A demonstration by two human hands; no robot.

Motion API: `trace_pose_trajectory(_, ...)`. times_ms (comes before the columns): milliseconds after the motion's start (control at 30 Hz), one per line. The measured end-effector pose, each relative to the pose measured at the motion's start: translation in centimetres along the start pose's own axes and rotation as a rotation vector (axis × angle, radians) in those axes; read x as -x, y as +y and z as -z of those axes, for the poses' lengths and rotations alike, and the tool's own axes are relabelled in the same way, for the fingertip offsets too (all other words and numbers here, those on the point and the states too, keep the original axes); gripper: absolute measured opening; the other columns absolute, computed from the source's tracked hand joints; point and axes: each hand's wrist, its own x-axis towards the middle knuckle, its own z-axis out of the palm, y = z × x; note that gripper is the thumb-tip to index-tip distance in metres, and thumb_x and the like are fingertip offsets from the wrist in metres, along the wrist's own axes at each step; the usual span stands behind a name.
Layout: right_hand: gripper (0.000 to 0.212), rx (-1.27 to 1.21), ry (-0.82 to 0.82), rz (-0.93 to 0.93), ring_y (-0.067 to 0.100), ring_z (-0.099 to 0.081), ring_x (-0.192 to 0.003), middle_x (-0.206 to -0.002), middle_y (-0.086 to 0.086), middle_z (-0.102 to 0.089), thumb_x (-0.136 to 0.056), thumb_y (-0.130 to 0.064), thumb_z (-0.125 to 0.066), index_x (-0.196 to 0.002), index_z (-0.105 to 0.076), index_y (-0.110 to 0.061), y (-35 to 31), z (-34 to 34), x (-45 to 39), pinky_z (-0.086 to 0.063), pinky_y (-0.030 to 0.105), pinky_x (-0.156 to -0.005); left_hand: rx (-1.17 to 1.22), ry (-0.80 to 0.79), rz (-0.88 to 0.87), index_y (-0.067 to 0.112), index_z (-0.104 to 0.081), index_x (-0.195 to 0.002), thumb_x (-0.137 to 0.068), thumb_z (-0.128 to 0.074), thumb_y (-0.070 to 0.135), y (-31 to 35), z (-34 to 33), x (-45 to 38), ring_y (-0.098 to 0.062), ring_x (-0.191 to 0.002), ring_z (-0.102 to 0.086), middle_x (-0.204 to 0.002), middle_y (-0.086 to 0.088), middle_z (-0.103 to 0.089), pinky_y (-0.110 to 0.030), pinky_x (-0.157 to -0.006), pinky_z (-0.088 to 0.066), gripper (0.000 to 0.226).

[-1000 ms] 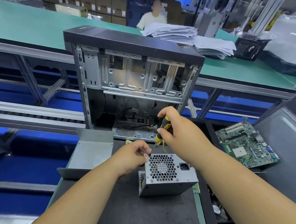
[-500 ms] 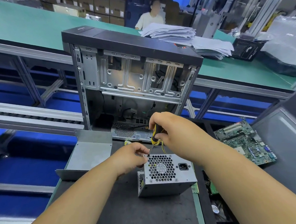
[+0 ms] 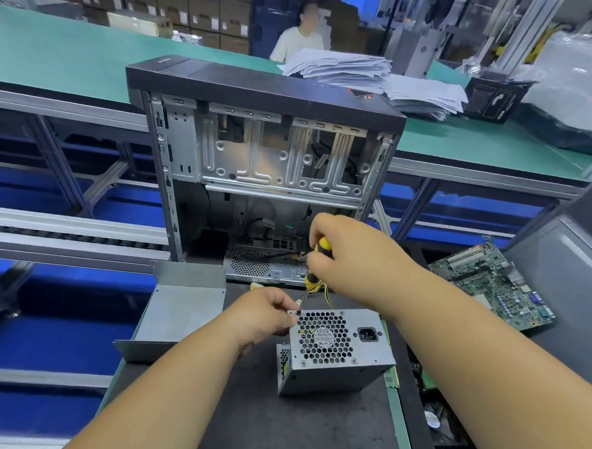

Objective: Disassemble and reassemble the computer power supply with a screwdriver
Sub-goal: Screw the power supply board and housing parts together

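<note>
The power supply (image 3: 335,351) is already out of the computer case (image 3: 267,164) and stands on the dark worktop (image 3: 264,425), directly below the fingers of both hands, its fan grille and mains socket facing the camera. The screwdriver (image 3: 312,275) is gripped by the right hand (image 3: 351,255), the fingers curled round its yellow-and-black handle, and its tip is set at the upper left corner of the grilled face, just beside the left fingertips. The left hand (image 3: 265,315) is pinched at that same corner, apparently on a screw or on the housing's edge; which of the two cannot be told. Whether the screw is being loosened or driven home cannot be told either, so it is only judged that one corner fastening is in hand, that the other corner screws appear seated, and that the return of the unit to the case remains. Beyond the fingers the open case stands close, and yellow wires (image 3: 324,291) trail behind the shaft. To the left of the left fingers a grey metal cover (image 3: 182,309) lies near the worktop's left edge. To the right of the right fingers the worktop ends just past the unit at a green strip, and a circuit board (image 3: 493,286) lies beyond. Toward the person, open worktop is left for tilting or turning the unit.
</note>
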Motion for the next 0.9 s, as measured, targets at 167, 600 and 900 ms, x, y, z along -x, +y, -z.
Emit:
trace_pose_trajectory(167,0.015,0.221,0.062,0.102,0.02,-0.052,-0.069,-0.068,-0.005,-0.051,-0.098,-0.036,-0.047,-0.098,-0.053,-0.022,-0.2,0.0,0.1,-0.036,0.03,-0.051,-0.006,0.013,0.003,0.014,-0.069,-0.086,-0.085,-0.07,-0.001,-0.3,0.1,0.0,-0.018,-0.079,-0.066,-0.086,-0.007,-0.068,-0.028,-0.079,-0.057,0.016)
trace_pose_trajectory(600,0.021,0.191,-0.095,0.081,0.015,-0.049,-0.07,-0.078,-0.005,-0.051,-0.095,-0.04,-0.059,-0.096,-0.049,-0.022,0.1,1.2,-0.3,-0.035,0.029,-0.052,-0.013,0.049,0.002,0.016,-0.069,-0.085,-0.085,-0.071,0.001,-0.5,-0.1,0.1,-0.016,-0.081,-0.069,-0.088,-0.001,-0.07,-0.025,-0.077,-0.058,0.015)
trace_pose_trajectory(900,0.058,0.475,0.057,-0.12,0.018,-0.047,-0.059,-0.066,-0.004,-0.05,-0.094,-0.069,-0.029,-0.074,-0.048,-0.017,-0.3,0.1,-0.8,-0.028,0.025,-0.047,-0.03,0.038,0.001,0.02,-0.07,-0.087,-0.084,-0.071,0.006,-0.8,-0.1,0.1,-0.02,-0.084,-0.072,-0.084,0.0,-0.071,-0.044,-0.094,-0.055,0.014)
